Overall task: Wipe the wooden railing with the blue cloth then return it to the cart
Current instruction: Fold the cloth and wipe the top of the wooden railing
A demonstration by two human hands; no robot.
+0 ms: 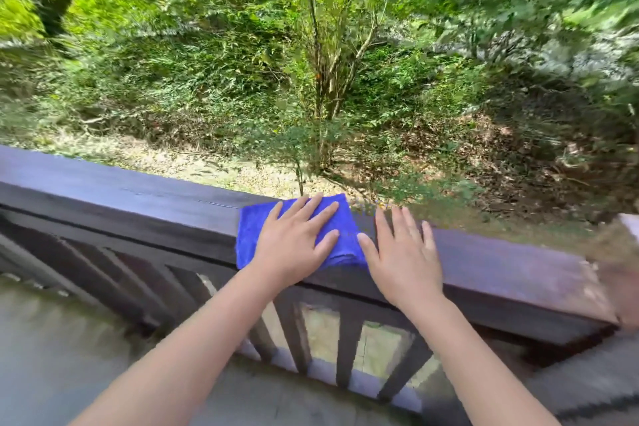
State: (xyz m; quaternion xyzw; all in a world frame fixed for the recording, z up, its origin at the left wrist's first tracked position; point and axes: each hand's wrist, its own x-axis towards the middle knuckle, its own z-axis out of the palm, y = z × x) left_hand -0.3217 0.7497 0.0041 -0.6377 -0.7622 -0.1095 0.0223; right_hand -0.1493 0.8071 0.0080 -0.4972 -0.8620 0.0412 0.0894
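The blue cloth (pixel 297 232) lay folded flat on the top face of the wooden railing (pixel 138 204), roughly mid-length along the visible rail. Its far edge reached the outer edge of the rail; its near edge hung slightly over the inner edge.

The left hand (pixel 294 245) rested palm-down on the cloth with fingers spread and extended, pressing it against the rail. No pinch or fold was held. The right hand (pixel 401 259) lay flat on the bare wood just beside the cloth, fingers extended and slightly apart; its thumb touched the right edge of the cloth.

To the left of the cloth, the rail top ran unobstructed to the frame edge and appeared darker. To the right, the rail top ran clear toward a pale post (pixel 622 252) at the frame edge, where the surface looked lighter and worn.

Vertical balusters (pixel 347 349) stood below the rail, above a grey floor (pixel 52 356). Beyond the outer edge, the ground dropped away to shrubs and a thin tree (pixel 325 79). The picture margins were blurred.
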